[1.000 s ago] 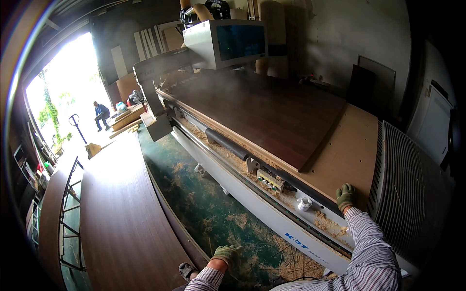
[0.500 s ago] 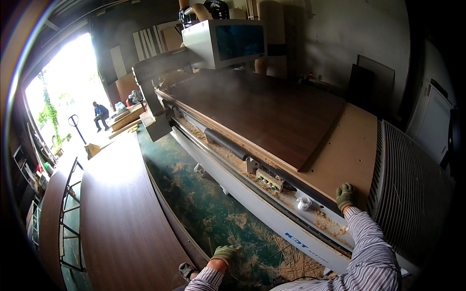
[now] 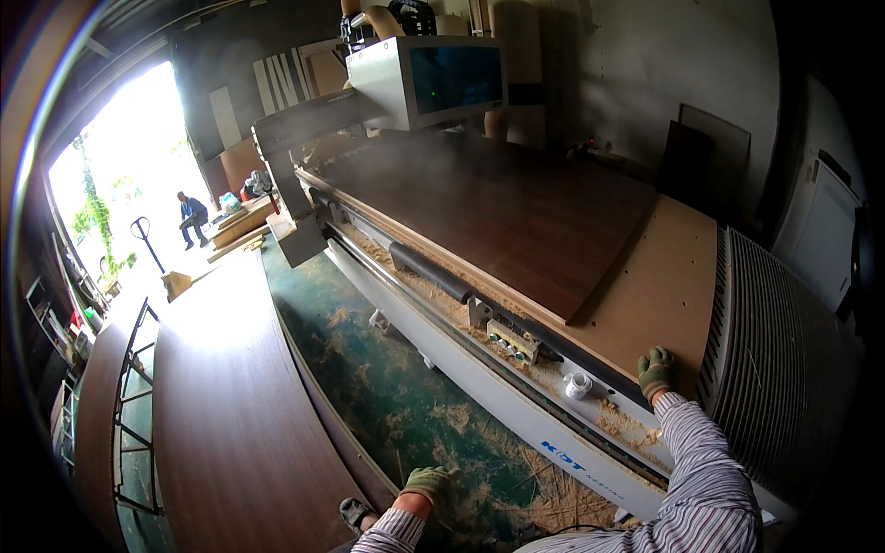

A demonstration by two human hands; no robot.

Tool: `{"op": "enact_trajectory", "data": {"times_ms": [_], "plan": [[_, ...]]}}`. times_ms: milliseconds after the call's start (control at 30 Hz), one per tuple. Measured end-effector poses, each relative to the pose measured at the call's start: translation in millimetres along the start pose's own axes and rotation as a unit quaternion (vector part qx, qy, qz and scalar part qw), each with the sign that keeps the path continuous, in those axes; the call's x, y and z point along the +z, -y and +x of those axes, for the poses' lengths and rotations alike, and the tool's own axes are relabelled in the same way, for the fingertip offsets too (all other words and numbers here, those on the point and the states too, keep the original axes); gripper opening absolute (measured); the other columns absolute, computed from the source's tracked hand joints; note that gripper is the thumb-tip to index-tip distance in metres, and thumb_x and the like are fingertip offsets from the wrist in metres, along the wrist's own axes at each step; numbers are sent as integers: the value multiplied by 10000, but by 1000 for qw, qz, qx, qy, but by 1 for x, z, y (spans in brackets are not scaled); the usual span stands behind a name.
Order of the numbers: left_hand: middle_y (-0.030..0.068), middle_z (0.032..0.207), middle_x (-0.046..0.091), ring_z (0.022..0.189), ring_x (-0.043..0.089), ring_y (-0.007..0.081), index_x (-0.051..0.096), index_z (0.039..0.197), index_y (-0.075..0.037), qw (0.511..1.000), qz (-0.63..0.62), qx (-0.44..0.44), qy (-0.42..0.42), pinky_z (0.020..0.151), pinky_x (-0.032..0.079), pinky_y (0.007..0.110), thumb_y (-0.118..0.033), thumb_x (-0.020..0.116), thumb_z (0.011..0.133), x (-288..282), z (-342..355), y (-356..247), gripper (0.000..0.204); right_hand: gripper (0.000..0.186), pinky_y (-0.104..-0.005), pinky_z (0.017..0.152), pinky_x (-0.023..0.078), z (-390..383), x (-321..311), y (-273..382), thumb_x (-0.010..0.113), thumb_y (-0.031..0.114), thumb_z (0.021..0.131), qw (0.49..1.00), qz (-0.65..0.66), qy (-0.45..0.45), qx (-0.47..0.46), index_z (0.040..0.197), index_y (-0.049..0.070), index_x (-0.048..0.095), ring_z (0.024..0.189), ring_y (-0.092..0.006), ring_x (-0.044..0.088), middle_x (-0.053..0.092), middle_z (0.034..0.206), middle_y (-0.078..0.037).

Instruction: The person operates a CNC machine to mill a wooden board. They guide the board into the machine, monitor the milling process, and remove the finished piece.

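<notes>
- Board [image 3: 678, 267], tan and dotted with small holes, lies at the near end of the long white machine [image 3: 489, 394], right under the right hand [image 3: 655, 370].
- The right hand wears a green glove and rests on the board's near corner. Its fingers look loose and spread, and they do not seem to grip anything.
- The left hand [image 3: 430, 484] has a glove too and hangs low above the green floor [image 3: 350, 355], near the dark sheet [image 3: 240, 396]. Its fingers bend a little, but one cannot tell if they hold something small.
- A big brown panel [image 3: 498, 221] lies farther along the machine, and bare tan board shows between it and the right hand.
- A large grey box [image 3: 429, 88] stands over the panel, with thin dust in the air below it.
- Sawdust [image 3: 619, 422] and a white roll [image 3: 578, 385] sit on the side ledge, near the right arm.
- A light, flat touch near the corner seems best, well apart from the grey box.
- It would help to mind the striped sleeve [image 3: 696, 452], as loose cloth could catch on the side.
- Careful feet seem wise, since wood bits on the floor could be slippery.
</notes>
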State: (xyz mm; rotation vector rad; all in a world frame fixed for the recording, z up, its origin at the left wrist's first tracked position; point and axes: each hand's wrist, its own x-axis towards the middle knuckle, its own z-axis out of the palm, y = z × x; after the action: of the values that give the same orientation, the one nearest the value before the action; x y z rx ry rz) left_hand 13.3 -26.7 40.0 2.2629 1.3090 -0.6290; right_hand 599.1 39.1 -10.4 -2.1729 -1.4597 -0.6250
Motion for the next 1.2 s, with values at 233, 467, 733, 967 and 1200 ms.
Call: {"op": "enact_trajectory", "data": {"times_ms": [233, 467, 733, 967, 1200], "plan": [[117, 1403, 563, 1303, 530, 304, 472, 1458, -225, 1000, 6, -8, 0, 1060, 400, 458, -436, 549, 895, -3, -9, -11, 606, 346, -559, 987, 428, 0, 2, -3, 638, 270, 880, 1000, 5, -18, -10, 1103, 9, 597, 1146, -439, 501, 557, 1198, -243], [118, 1392, 571, 1285, 544, 306, 476, 1456, -218, 1000, 6, 10, -5, 1051, 408, 456, -555, 548, 903, 0, -14, -19, 651, 349, -544, 996, 426, 2, -3, -1, 643, 271, 877, 1000, 9, -2, -7, 1102, 5, 608, 1153, -432, 505, 566, 1195, -238], [131, 1360, 593, 1263, 560, 325, 518, 1409, -199, 1000, -5, 4, -19, 1035, 424, 464, -607, 489, 922, 7, -14, -26, 636, 284, -549, 944, 434, 0, -7, 0, 631, 242, 873, 999, 22, -26, -32, 1014, -4, 612, 1076, -431, 531, 576, 1121, -238], [126, 1299, 638, 1199, 608, 337, 578, 1339, -200, 998, -32, 14, -47, 972, 467, 476, -557, 512, 921, 14, -15, -29, 553, 228, -562, 852, 452, 0, 5, -8, 596, 249, 858, 998, 16, -27, -48, 881, 22, 594, 972, -450, 557, 604, 1071, -236], [106, 1219, 687, 1128, 656, 320, 659, 1240, -146, 996, -34, 28, -76, 907, 500, 469, -443, 564, 910, 24, 8, -19, 454, 264, -583, 918, 429, 4, 2, -10, 615, 239, 855, 999, 20, 25, -19, 974, 3, 612, 1049, -461, 540, 588, 1130, -271]]}}
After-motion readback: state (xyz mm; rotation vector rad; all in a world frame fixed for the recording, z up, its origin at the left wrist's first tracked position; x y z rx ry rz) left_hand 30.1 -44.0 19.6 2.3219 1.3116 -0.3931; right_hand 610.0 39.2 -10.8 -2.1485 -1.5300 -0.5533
